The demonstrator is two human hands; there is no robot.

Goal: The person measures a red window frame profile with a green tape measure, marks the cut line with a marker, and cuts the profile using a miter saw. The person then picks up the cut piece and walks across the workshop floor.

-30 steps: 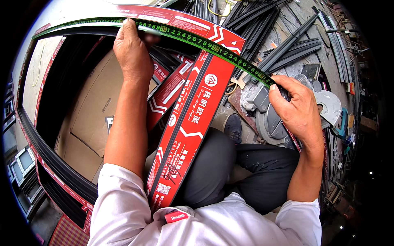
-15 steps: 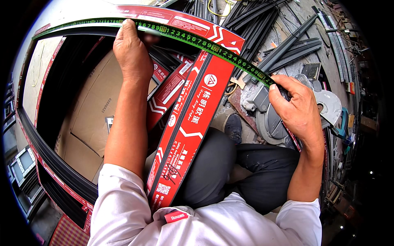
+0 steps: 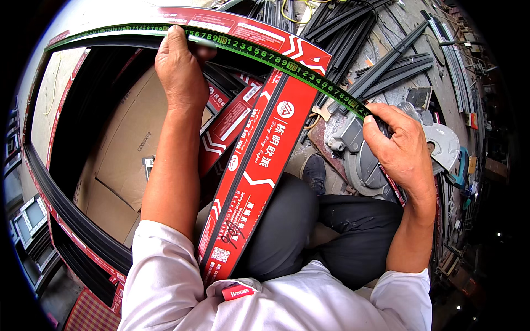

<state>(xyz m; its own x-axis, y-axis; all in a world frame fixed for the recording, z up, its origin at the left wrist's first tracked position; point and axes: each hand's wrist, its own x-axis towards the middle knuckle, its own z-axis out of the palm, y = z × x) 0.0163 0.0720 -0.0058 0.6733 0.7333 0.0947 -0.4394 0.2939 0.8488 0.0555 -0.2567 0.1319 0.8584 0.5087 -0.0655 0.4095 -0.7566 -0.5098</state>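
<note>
Out past the frame edge (image 3: 321, 59) — green tape (image 3: 265, 54) midair, left fingers (image 3: 176, 41), right fingers (image 3: 389, 116) tight on it.

Far centre and right: dark profile bars (image 3: 345, 33) lie heaped on the grey floor (image 3: 444, 94), with a yellow cord (image 3: 292, 21) beside them and pale slender strips (image 3: 451, 66) farther right. Right: a grey cutting machine (image 3: 364, 168) with a round base stands near a pale disc blade (image 3: 443, 144). Left: a brown cardboard sheet (image 3: 118, 149) lies flat, a white-edged panel (image 3: 34, 216) leans at the margin, and a checked reddish cloth (image 3: 91, 313) occupies the near corner.
</note>
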